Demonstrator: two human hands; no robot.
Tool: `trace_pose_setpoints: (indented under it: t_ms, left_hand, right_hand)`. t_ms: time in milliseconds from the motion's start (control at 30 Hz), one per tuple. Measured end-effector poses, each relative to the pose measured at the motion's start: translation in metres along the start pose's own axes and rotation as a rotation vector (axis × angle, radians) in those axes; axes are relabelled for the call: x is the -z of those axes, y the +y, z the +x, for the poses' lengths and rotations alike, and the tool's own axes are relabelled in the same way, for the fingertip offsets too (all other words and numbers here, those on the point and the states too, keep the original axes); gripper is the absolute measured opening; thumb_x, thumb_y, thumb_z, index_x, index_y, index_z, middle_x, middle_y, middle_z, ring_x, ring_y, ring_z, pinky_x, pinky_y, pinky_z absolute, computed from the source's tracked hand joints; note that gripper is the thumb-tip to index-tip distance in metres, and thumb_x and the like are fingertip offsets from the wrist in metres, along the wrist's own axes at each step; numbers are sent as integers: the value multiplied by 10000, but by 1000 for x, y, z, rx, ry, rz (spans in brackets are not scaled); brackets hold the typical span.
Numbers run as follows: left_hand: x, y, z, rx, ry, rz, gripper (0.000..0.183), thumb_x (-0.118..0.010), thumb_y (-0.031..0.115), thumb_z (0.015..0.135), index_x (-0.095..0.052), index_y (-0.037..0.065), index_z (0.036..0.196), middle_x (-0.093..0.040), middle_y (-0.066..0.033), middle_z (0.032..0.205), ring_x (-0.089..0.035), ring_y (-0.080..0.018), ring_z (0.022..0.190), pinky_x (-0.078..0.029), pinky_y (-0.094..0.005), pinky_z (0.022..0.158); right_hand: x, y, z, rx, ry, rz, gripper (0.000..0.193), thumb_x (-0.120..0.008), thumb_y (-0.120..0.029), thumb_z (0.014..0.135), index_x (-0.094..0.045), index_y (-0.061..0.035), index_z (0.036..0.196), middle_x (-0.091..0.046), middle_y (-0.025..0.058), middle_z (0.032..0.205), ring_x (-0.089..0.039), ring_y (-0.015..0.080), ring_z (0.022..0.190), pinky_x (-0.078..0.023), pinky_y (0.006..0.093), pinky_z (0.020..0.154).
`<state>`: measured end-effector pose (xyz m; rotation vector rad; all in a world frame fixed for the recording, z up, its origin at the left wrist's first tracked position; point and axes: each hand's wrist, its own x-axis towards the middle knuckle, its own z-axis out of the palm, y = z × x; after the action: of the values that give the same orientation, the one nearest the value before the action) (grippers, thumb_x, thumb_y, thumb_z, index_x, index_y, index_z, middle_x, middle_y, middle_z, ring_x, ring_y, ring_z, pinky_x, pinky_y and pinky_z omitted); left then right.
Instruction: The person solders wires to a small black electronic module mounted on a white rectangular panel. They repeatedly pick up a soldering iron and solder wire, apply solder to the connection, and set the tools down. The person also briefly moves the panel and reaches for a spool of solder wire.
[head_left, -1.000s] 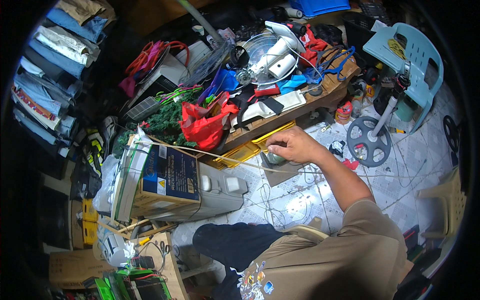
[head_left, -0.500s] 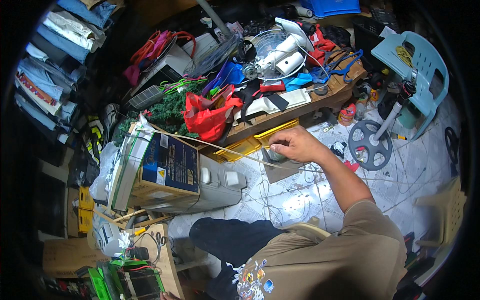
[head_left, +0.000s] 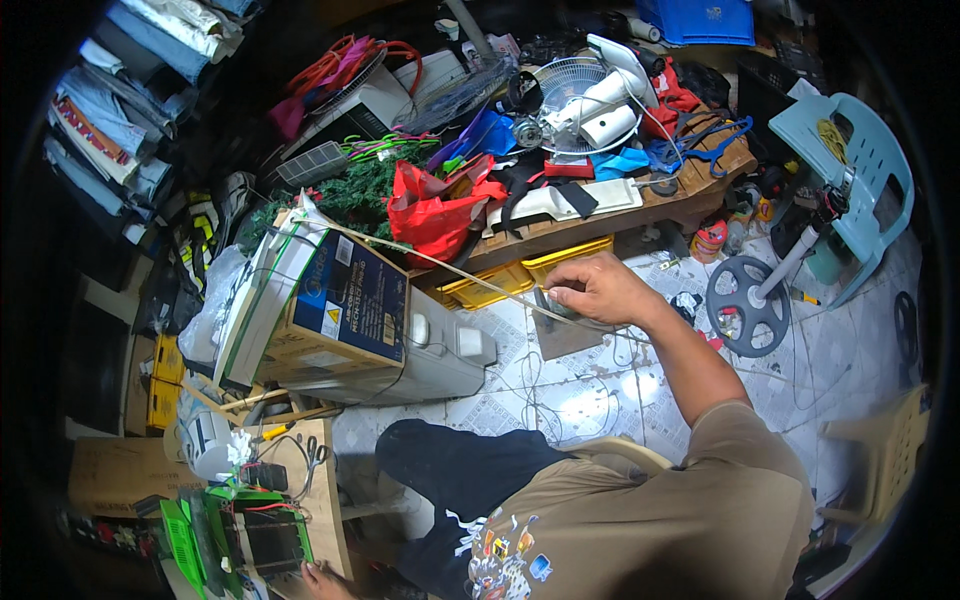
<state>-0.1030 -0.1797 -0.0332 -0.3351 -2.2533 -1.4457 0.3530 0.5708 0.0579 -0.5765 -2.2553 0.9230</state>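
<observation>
While our right hand (head_left: 608, 288) stayed raised over the tiled floor (head_left: 590, 410), our left hand (head_left: 325, 583) came into view at the lower edge. A second earlier we could not see it at all, and half a second earlier only a sliver showed; now its fingers lay at the near edge of the wooden table (head_left: 322, 470), just beside the green-framed black device (head_left: 275, 540) with red wires (head_left: 275, 506) along its far side. We judged that this brought the left hand within easy reach of that device, which rested at the table's lower-left end. Whether those fingers gripped its frame or merely rested there, we could not tell.

Our right fingers kept much the same bend, thumb and index close together. Beneath them ran the pale cord (head_left: 470, 275), stretching from the top of the blue-and-brown cardboard box (head_left: 345, 300); we could not make out whether they pinched it or only hung above it. Beyond the device we had scissors (head_left: 317, 455) and a yellow-handled tool (head_left: 277, 431) on the table, both untouched by either hand.
</observation>
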Motion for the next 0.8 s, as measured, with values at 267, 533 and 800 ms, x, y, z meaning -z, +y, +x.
trace_pose_setpoints:
  t_ms: [267,533,800]
  left_hand:
    - [-3,13,-11,100,22,-78,330,-584,240,1093,-622,-43,1261,-621,-45,944,-552,-124,749,-475,-264,662]
    - [-17,36,-19,198,67,-148,250,-566,226,1100,-625,-9,1161,-536,18,826,-459,-69,699,-383,-230,616]
    - [-20,43,-27,202,60,-215,229,-564,224,1100,-614,1,1111,-502,29,799,-450,-59,700,-369,-222,622]
  right_hand:
    - [-12,-35,15,85,-121,189,260,-701,-305,971,-762,-85,1094,-761,135,947,-740,302,882,-576,387,800]
    - [-86,-110,75,567,-492,253,211,-671,-276,976,-725,-77,1018,-738,113,896,-718,332,848,-564,440,745]
    - [-186,-161,92,710,-736,321,219,-660,-285,964,-723,-85,1029,-743,115,950,-712,341,920,-553,475,778]
